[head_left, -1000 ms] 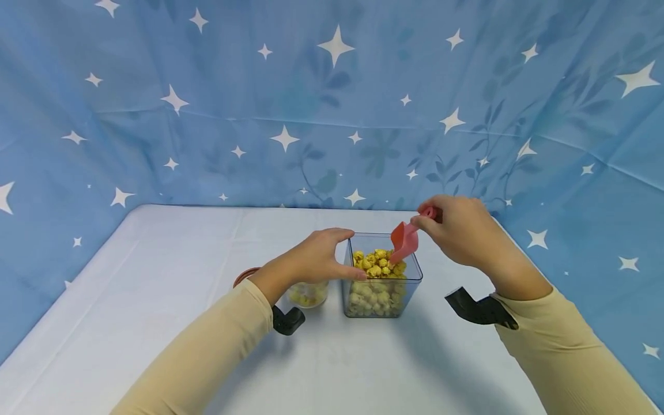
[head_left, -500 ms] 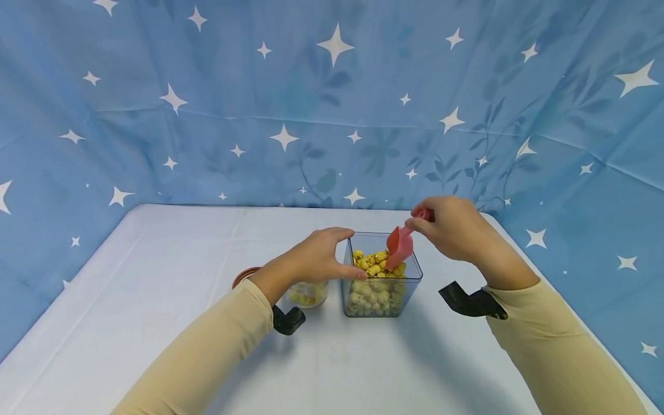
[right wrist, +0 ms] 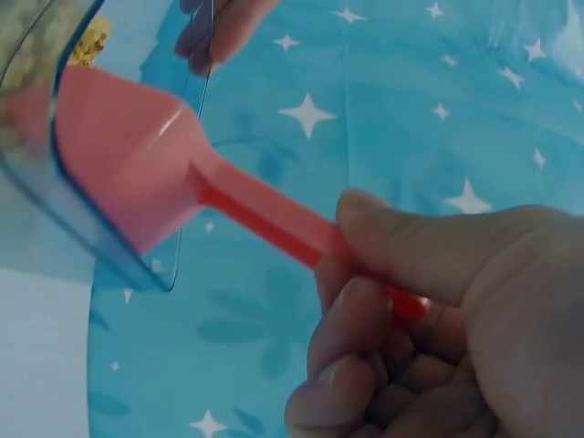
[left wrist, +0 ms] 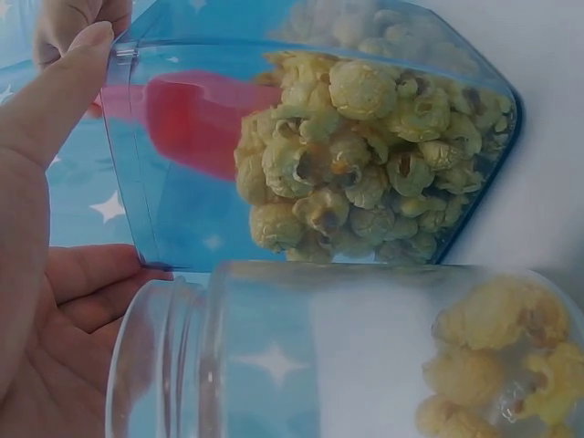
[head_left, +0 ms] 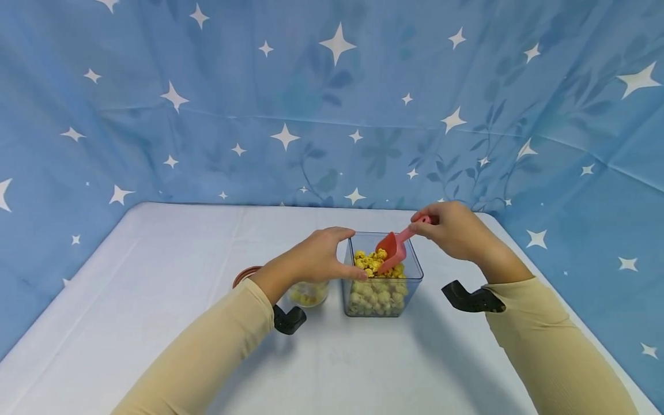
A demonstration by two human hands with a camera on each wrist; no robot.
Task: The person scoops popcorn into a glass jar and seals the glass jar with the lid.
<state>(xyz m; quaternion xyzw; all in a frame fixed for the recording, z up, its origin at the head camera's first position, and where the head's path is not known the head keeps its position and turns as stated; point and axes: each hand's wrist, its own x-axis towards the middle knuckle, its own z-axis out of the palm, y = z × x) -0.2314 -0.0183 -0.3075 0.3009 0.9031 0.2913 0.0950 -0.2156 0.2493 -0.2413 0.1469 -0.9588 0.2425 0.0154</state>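
A clear square-topped plastic container point(head_left: 412, 262) stands upright on the table, holding yellow popcorn point(head_left: 366, 263). My left hand point(head_left: 323, 256) grips its left side, the thumb on the near rim and the fingers by the far corner. Between the thumb and curled fingers of my right hand point(head_left: 452, 231) is the handle of a pink scoop point(right wrist: 137, 151). The scoop's head is tilted down inside the container, its front edge among the popcorn. Beside the container, partly behind my left wrist, stands a clear jar point(left wrist: 274, 365) with some popcorn at its bottom.
A round reddish-brown rim point(head_left: 244, 276) shows left of the jar, mostly hidden by my left forearm. The white table point(head_left: 176, 259) runs back to a blue star-printed curtain point(head_left: 311, 86).
My right hand has shifted slightly left and down, turning the scoop flatter and pushing its head leftward into the popcorn. My left hand keeps its place on the container.
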